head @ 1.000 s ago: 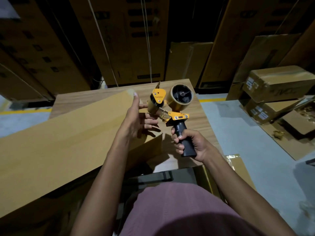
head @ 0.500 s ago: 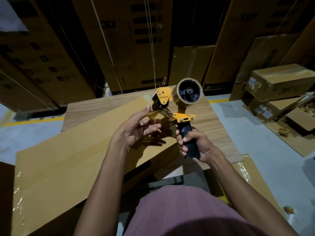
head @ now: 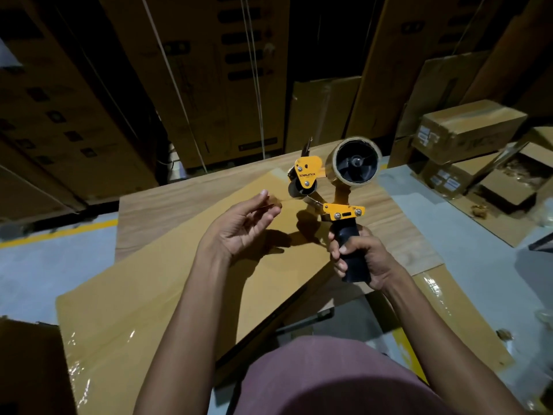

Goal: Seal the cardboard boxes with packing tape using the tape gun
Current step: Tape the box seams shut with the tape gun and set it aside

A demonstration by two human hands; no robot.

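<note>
The right hand [head: 363,259] grips the smooth black handle of the orange metal tape gun [head: 332,190], marked "XMUNIX", above the flat brown cardboard box [head: 179,295]. The left hand [head: 242,226] is spread open, fingertips by the shiny tape end.

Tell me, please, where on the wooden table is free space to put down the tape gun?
The wooden table is bare along its far-left side, between its far edge and the flat cardboard box. A narrower bare strip lies right of the tape gun. The middle is crowded: the box and both hands fill it.
</note>
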